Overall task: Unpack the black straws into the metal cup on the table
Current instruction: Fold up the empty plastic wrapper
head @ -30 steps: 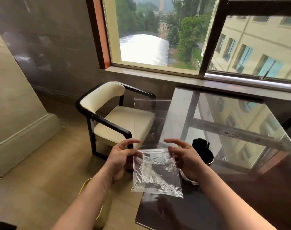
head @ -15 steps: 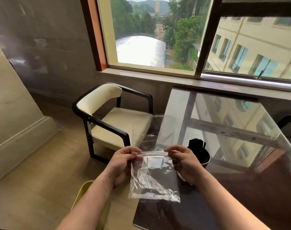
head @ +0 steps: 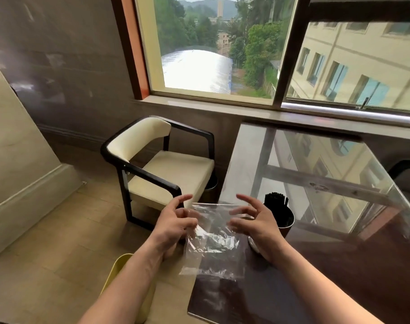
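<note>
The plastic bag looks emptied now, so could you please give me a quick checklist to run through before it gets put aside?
1. Black straws standing in the metal cup: ok.
2. Plastic bag free of leftover straws: looks empty, cannot tell for certain.
3. Left hand has a grip on the bag: cannot tell, fingers spread.
4. Right hand has a grip on the bag: not ok, fingers open.
5. Cup upright on the table: ok.
</note>
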